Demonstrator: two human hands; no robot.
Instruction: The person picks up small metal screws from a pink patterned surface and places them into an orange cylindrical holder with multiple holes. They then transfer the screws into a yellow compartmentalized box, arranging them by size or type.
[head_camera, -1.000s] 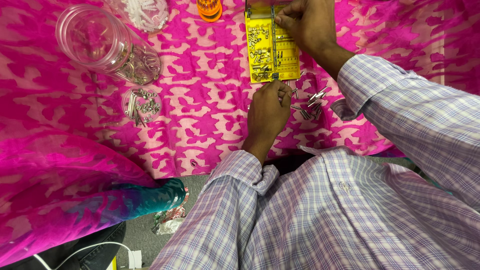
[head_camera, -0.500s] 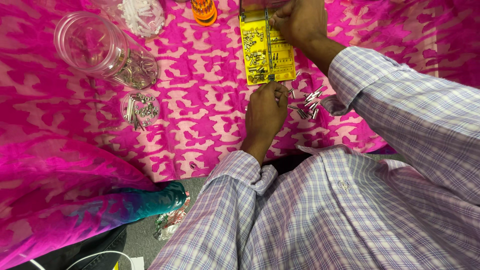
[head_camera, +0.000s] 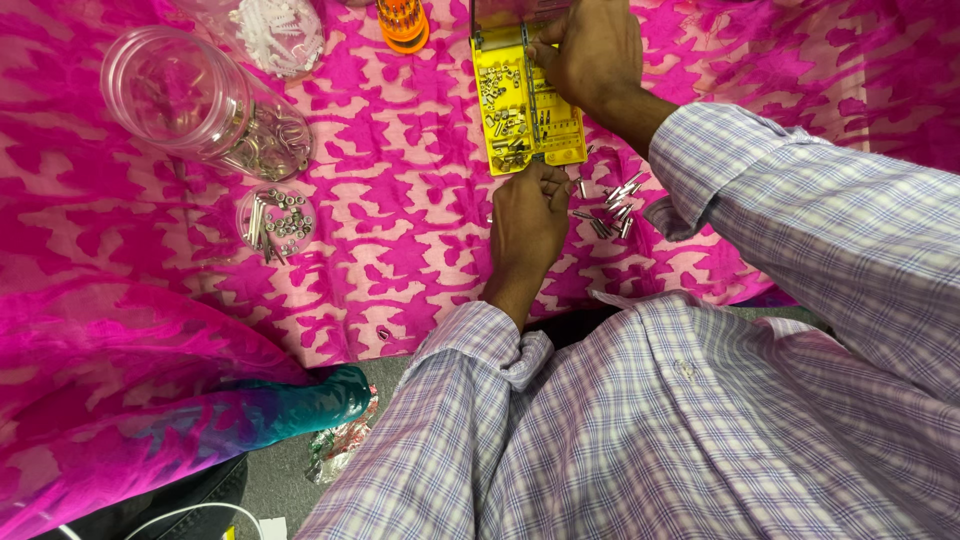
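A small yellow compartment box (head_camera: 520, 125) with small metal parts lies on the pink patterned cloth (head_camera: 400, 230). My right hand (head_camera: 590, 55) rests on the box's far right part, fingers curled over its divider. My left hand (head_camera: 528, 225) sits just below the box's near edge, fingertips pinched together at the edge; what they pinch is too small to tell. A loose pile of small metal screws (head_camera: 610, 205) lies to the right of my left hand.
A clear jar (head_camera: 190, 105) lies on its side at the upper left with metal pieces inside. A clear lid of nuts and pins (head_camera: 275, 222) sits below it. White plastic parts (head_camera: 280, 30) and an orange round object (head_camera: 402, 22) are at the top.
The view has shifted slightly. My left hand has moved up to the box's near edge. My right hand stays on the box.
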